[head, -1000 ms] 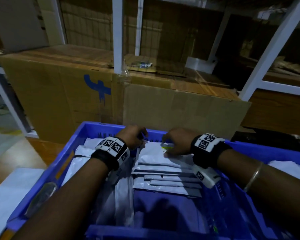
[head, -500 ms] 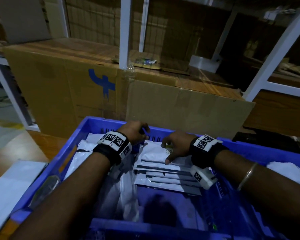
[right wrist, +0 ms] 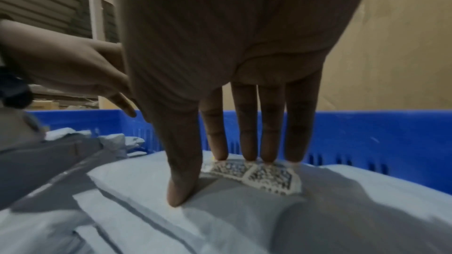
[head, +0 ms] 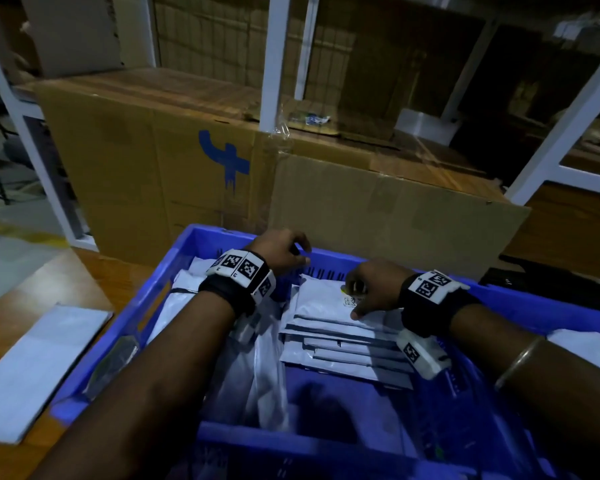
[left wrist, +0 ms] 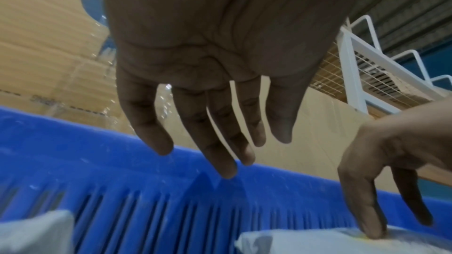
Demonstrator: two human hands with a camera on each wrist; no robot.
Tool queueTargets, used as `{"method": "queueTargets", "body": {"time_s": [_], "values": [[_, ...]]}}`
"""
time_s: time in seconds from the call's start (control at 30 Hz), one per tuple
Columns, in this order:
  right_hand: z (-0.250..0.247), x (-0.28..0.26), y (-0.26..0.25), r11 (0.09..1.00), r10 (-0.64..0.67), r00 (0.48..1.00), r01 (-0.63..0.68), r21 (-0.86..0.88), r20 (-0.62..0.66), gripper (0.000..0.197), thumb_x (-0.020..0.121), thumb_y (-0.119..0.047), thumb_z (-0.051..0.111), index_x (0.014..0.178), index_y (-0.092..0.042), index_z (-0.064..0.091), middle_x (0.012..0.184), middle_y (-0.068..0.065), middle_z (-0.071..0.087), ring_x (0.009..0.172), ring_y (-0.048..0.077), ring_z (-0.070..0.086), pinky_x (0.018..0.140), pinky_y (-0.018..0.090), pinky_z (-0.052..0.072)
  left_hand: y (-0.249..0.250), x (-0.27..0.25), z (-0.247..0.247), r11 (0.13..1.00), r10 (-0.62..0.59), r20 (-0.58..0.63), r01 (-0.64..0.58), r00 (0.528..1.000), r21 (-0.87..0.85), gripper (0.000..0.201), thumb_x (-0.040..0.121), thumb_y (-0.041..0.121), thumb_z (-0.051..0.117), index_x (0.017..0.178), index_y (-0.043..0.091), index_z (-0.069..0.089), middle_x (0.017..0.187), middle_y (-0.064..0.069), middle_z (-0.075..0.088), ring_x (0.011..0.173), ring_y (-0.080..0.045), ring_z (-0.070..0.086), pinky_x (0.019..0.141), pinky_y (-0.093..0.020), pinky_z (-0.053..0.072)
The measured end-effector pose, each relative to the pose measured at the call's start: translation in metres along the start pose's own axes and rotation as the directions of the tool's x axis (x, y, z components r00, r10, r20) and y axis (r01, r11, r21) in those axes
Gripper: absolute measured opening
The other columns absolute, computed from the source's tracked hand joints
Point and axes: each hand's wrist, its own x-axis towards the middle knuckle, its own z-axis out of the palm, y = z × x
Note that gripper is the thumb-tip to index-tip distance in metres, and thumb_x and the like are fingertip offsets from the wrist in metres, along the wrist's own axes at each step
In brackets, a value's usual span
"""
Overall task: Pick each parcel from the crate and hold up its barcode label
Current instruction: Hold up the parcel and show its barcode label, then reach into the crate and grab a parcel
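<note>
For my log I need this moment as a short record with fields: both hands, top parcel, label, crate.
left hand: open, empty, over the crate's far wall
right hand: open, fingertips and thumb pressing on the top parcel
top parcel: lying on the stack, not lifted
label: face up, at the fingertips
crate: blue, holds several grey parcels
</note>
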Motion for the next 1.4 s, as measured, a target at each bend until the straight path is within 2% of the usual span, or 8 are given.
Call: {"method": "queueTargets", "body": {"time_s": [0.13,0.23,0.4,0.53,0.73,0.97,1.13,1.4], "values": [[-0.005,0.005,-0.022,0.996,-0.092,0.991,0.093,0.013,-0.099,0.032,0.075,-0.044,0.079,0.098,-0.025,0.069,0.092,-0.004,0.069,0.079,0.014,0.058,0.070,0.025,0.045,-0.002,-0.001,-0.013,0.999,-0.007,-0.057,0.004,0.998,-0.054,0.028,0.086,0.027,0.070,0.112,0.017,0.067,0.103,-0.008,0.070,0.099,-0.020,0.064,0.081,-0.025,0.047],[-0.003,0.009,-0.050,0.984,-0.176,0.982,0.178,0.025,-0.067,0.028,0.077,-0.037,0.078,0.100,-0.024,0.072,0.092,-0.004,0.072,0.081,0.014,0.062,0.074,0.027,0.049,-0.008,-0.002,-0.025,0.995,-0.015,-0.052,0.010,0.999,-0.103,0.024,0.087,0.032,0.069,0.107,0.021,0.064,0.101,-0.005,0.069,0.098,-0.019,0.065,0.087,-0.033,0.052],[0.002,0.018,-0.086,0.959,-0.276,0.961,0.276,0.069,-0.007,0.023,0.079,-0.026,0.076,0.101,-0.020,0.074,0.092,0.000,0.072,0.073,0.008,0.056,0.070,0.020,0.042,-0.014,-0.003,-0.043,0.999,-0.034,0.014,0.034,0.999,-0.019,0.034,0.090,0.034,0.066,0.119,0.018,0.061,0.113,-0.007,0.068,0.103,-0.021,0.063,0.082,-0.029,0.047],[0.006,0.025,-0.106,0.940,-0.339,0.940,0.337,0.058,0.032,0.022,0.084,-0.018,0.068,0.106,-0.020,0.073,0.096,0.003,0.073,0.084,0.016,0.065,0.068,0.017,0.038,-0.017,-0.004,-0.044,0.999,-0.028,0.052,0.026,0.998,0.026,0.036,0.091,0.033,0.065,0.122,0.014,0.061,0.117,-0.009,0.067,0.106,-0.021,0.062,0.079,-0.025,0.043],[0.015,0.036,-0.119,0.937,-0.349,0.933,0.343,0.072,0.089,0.032,0.091,-0.011,0.058,0.119,-0.022,0.067,0.109,0.008,0.069,0.098,0.023,0.064,0.089,0.031,0.047,-0.024,-0.008,-0.048,1.000,-0.015,0.018,0.015,1.000,-0.009,0.034,0.090,0.037,0.065,0.119,0.019,0.062,0.116,-0.007,0.067,0.105,-0.022,0.063,0.081,-0.030,0.051],[0.021,0.041,-0.123,0.943,-0.325,0.935,0.310,0.118,0.143,0.033,0.090,-0.006,0.055,0.118,-0.021,0.066,0.110,0.007,0.068,0.082,0.017,0.057,0.089,0.036,0.052,-0.031,-0.010,-0.048,0.999,-0.032,-0.029,0.033,0.999,0.023,0.030,0.088,0.039,0.066,0.112,0.023,0.064,0.111,-0.003,0.068,0.103,-0.021,0.063,0.086,-0.036,0.054],[0.024,0.041,-0.125,0.941,-0.324,0.940,0.310,0.137,0.102,0.027,0.090,-0.010,0.058,0.113,-0.017,0.069,0.113,0.003,0.070,0.106,0.020,0.063,0.094,0.031,0.049,-0.031,-0.012,-0.046,0.998,-0.051,-0.054,0.052,0.997,0.022,0.026,0.087,0.040,0.066,0.107,0.023,0.066,0.111,-0.004,0.067,0.100,-0.022,0.063,0.082,-0.035,0.054],[0.016,0.028,-0.111,0.922,-0.277,0.951,0.304,0.239,-0.140,0.013,0.083,-0.026,0.070,0.093,-0.021,0.076,0.090,-0.005,0.075,0.084,0.010,0.068,0.079,0.030,0.054,-0.025,-0.014,-0.049,0.999,-0.027,-0.058,0.029,0.998,0.033,0.032,0.095,0.039,0.055,0.116,0.016,0.065,0.116,-0.011,0.066,0.105,-0.028,0.061,0.086,-0.038,0.051]]}}
